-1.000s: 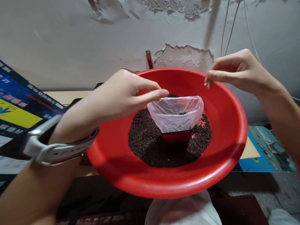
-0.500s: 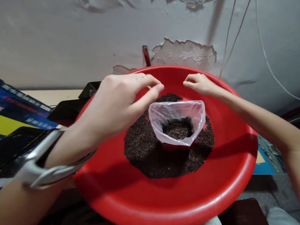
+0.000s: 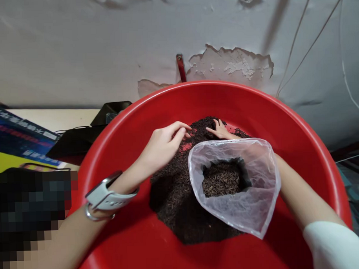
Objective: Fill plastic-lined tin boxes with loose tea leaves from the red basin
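Observation:
A heap of dark loose bits like tea leaves lies in a big red plastic basin. In the heap stands a clear plastic bag with its mouth spread wide and more of the same leaves inside. My left hand, with a white-strapped watch at the wrist, hovers at the heap's left side, thumb and fingers loosely bent and apart, holding nothing. Behind the bag, my right hand touches the heap with fingers spread; the bag covers part of that wrist.
Left of the basin, a pale tabletop carries black objects and a blue and yellow printed packet. Behind is a wall with peeling paint, a red bracket and hanging cords.
Both hands have come down toward the leaves; my right hand has spread its fingers onto the heap behind the bag. The basin and bag appear closer in view.

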A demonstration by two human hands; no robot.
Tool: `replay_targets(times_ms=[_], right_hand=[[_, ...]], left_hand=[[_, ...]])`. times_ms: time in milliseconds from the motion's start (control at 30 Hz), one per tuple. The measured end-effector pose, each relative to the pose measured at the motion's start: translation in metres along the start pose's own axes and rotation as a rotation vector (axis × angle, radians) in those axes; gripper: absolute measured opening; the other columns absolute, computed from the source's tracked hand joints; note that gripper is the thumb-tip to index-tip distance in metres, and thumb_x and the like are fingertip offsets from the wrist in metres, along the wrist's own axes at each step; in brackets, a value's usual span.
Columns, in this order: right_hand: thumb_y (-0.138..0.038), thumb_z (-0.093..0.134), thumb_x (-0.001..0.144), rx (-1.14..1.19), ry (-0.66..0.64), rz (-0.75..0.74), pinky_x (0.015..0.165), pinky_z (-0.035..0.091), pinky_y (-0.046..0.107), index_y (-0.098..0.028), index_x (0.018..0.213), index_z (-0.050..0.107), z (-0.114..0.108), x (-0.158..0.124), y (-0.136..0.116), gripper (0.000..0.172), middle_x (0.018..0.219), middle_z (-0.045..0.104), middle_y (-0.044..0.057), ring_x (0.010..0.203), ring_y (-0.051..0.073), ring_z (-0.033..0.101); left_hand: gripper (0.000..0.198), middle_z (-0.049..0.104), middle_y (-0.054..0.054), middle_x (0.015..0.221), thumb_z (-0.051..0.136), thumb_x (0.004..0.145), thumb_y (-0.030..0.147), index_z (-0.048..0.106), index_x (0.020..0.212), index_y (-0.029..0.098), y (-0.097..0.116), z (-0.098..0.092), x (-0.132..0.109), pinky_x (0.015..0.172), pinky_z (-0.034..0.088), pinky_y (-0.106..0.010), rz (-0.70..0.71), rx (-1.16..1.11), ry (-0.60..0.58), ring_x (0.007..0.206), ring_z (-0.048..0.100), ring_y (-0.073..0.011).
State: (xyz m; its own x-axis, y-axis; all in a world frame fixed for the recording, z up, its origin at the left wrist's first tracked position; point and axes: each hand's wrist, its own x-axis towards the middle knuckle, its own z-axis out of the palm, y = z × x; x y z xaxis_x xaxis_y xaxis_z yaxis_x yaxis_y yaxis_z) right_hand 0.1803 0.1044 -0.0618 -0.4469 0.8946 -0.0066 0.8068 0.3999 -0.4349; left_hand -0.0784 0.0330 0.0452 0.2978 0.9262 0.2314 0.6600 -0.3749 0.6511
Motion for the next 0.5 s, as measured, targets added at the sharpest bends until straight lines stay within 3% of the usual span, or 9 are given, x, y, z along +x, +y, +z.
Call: replay_targets(times_ms=[133, 233, 333, 500], right_hand=[[-0.058, 0.041, 0.089, 0.065, 0.067, 0.221, 0.113, 0.014, 0.051, -0.025, 0.145, 0.032, 0.025, 0.059, -0.003, 0.065, 0.155, 0.017, 0.009, 0.142, 0.031, 0.006], [-0.056, 0.044, 0.089, 0.049, 0.109, 0.242, 0.112, 0.013, 0.052, -0.024, 0.145, 0.030, 0.038, 0.086, 0.004, 0.066, 0.154, 0.018, 0.011, 0.139, 0.031, 0.010], [-0.056, 0.044, 0.089, 0.022, 0.075, 0.210, 0.111, 0.014, 0.052, -0.023, 0.140, 0.039, 0.043, 0.093, 0.011, 0.061, 0.150, 0.025, 0.012, 0.136, 0.031, 0.016], [-0.059, 0.059, 0.079, -0.019, -0.118, 0.087, 0.109, 0.019, 0.054, -0.024, 0.128, 0.053, 0.048, 0.079, 0.009, 0.060, 0.142, 0.038, 0.012, 0.136, 0.035, 0.022]], left_hand=[[0.029, 0.072, -0.003, 0.090, 0.040, 0.089, 0.036, 0.063, 0.098, 0.019, 0.000, 0.000, 0.000, 0.083, 0.049, -0.030, 0.008, 0.012, 0.014, 0.085, 0.066, -0.0180], [0.029, 0.072, -0.003, 0.089, 0.040, 0.089, 0.035, 0.062, 0.098, 0.020, 0.001, -0.003, 0.000, 0.083, 0.049, -0.029, 0.021, 0.029, 0.049, 0.085, 0.066, -0.0181], [0.029, 0.072, -0.003, 0.088, 0.040, 0.088, 0.034, 0.062, 0.098, 0.019, 0.001, -0.004, 0.001, 0.082, 0.049, -0.029, 0.022, 0.040, 0.059, 0.084, 0.066, -0.0181], [0.030, 0.072, -0.004, 0.087, 0.039, 0.089, 0.034, 0.062, 0.099, 0.019, -0.002, -0.001, 0.002, 0.081, 0.048, -0.030, 0.019, 0.032, 0.045, 0.082, 0.066, -0.0183]])
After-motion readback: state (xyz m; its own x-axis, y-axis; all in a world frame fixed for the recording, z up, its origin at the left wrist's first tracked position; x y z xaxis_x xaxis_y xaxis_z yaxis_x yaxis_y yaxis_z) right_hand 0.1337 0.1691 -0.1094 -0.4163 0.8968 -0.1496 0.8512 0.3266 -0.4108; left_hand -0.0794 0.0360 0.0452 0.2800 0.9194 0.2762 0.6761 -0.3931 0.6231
